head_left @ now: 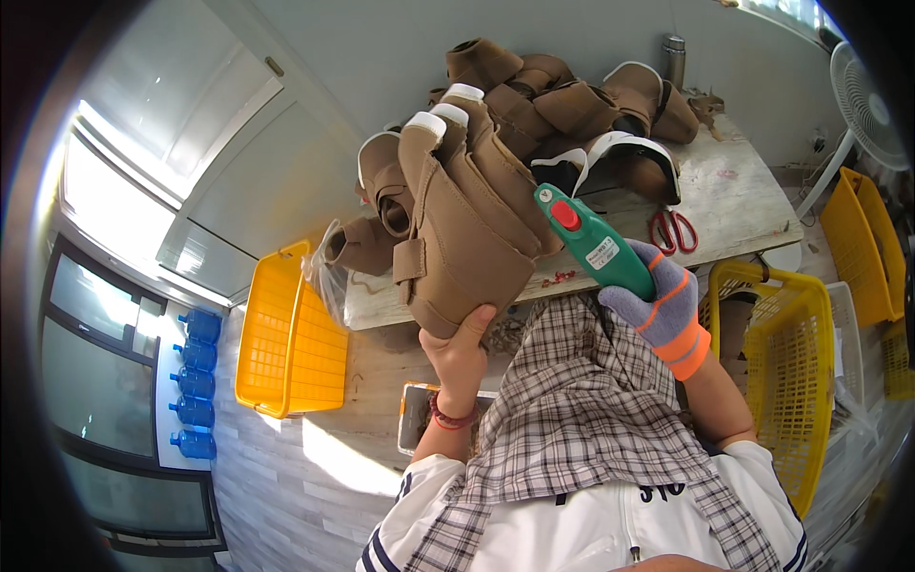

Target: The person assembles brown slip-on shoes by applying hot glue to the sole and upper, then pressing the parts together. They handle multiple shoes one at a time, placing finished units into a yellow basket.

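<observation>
Left hand [464, 348] is gripping brown boot [467, 229] from below; gloved right hand [658, 300] is clenching green tool [591, 240] just beside boot.

Brown suede-like boot upper [467, 229], white-trimmed top, held upright above table edge. Green handheld tool [593, 243], red button, angled toward boot's side, just beside it.

A person holds up a brown boot upper and a green hand tool over a work table.

The bare left hand [464, 351] grips the brown boot upper [464, 234] from below, lifted above the table [734, 195]. The gloved right hand [658, 303] clasps a green tool [591, 243] with a red button, its tip just beside the upper. More brown uppers [572, 105] lie heaped behind, red scissors [674, 231] nearby; yellow baskets [286, 334] stand at either side.
</observation>
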Tool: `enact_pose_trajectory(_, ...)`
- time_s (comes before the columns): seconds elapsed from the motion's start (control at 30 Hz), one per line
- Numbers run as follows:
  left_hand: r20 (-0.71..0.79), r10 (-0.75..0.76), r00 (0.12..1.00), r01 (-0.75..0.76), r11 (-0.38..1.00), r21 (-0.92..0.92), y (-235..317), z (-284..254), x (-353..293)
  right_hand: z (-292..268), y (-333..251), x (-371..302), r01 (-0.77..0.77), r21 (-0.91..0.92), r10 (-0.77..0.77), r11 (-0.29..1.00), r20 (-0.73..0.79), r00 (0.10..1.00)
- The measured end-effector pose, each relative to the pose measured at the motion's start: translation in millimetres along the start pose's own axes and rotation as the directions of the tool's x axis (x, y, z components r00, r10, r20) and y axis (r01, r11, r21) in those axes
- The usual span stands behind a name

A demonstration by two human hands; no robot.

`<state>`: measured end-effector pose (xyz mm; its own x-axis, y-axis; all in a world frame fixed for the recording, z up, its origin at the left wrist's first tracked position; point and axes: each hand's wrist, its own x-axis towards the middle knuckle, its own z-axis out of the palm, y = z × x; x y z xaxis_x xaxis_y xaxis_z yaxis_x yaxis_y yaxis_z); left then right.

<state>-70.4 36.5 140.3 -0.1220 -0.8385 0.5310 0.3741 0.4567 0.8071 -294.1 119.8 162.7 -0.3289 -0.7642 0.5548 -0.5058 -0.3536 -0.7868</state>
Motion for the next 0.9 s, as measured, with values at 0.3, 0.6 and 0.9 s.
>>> enact_pose_trajectory(0.3, 0.192, 0.422, 0.886, -0.454, 0.706, 0.544, -36.8, -7.4, 0.9, 4.5, -6.2, 2.6, -0.119, 0.057, 0.119, 0.991, 0.008, 0.993)
enact_pose_trajectory(0.6, 0.416, 0.484, 0.77, -0.613, 0.377, 0.695, -47.0, -12.3, -1.6, 0.3, -8.4, 6.6, -0.292, 0.228, 0.285, 0.929, 0.066, 0.956)
enact_pose_trajectory(0.9, 0.495, 0.38, 0.781, -0.613, 0.316, 0.724, -77.0, -39.8, -18.7, -0.7, -7.8, 12.1, -0.294, 0.247, 0.288, 0.923, 0.061, 0.956)
